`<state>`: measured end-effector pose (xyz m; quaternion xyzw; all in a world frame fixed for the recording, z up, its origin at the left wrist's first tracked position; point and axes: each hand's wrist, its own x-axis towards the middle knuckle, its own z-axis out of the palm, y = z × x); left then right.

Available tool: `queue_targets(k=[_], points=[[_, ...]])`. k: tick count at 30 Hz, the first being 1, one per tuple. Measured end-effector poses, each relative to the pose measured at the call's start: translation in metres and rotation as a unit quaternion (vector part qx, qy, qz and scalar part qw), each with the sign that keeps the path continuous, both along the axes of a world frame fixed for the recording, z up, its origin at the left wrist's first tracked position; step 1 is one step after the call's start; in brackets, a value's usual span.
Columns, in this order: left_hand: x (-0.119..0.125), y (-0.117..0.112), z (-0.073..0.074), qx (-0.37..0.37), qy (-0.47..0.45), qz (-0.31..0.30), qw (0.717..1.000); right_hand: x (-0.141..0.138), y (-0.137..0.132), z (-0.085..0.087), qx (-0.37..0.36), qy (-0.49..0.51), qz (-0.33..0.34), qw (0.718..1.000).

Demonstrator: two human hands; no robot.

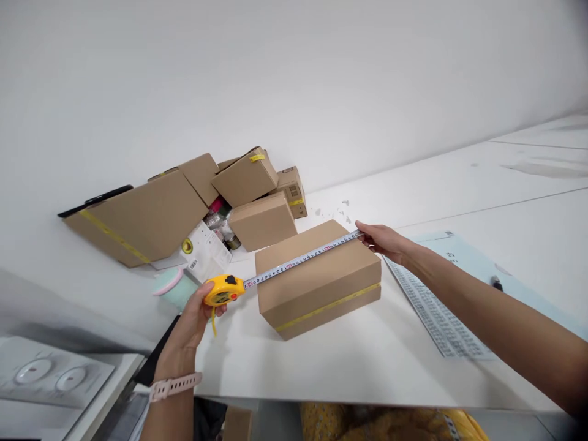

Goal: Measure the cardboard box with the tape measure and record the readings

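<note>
A brown cardboard box with a yellow tape strip along its front side rests on the white table. Stretched over its top is the blade of a tape measure, numbers facing up. My left hand grips the yellow tape measure case just off the box's left end, and a yellow wrist strap dangles below it. At the box's far right edge, my right hand pinches the free end of the blade; the fingertips partly hide that end.
Several cardboard boxes are piled against the wall, with a large one leaning at left. A mint-green container stands near my left hand. Printed sheets lie under my right forearm, with a small black object. The table edge runs in front.
</note>
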<state>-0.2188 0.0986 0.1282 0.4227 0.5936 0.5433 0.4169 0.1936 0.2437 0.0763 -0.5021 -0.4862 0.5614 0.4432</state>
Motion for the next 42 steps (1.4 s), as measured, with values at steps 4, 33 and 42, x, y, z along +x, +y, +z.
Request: queue_targets(k=[4,33,42], points=[[-0.009,-0.001,-0.006,-0.008,-0.015,0.002,1.000,-0.006,0.005,0.000,-0.005,-0.070,0.023,0.997],[-0.011,0.019,-0.013,-0.026,-0.015,-0.090,0.995,-0.015,0.002,-0.008,0.031,-0.217,0.077,0.973],[-0.014,0.030,-0.014,-0.033,-0.025,-0.103,0.994,-0.019,-0.003,-0.002,0.044,-0.226,0.068,0.971]])
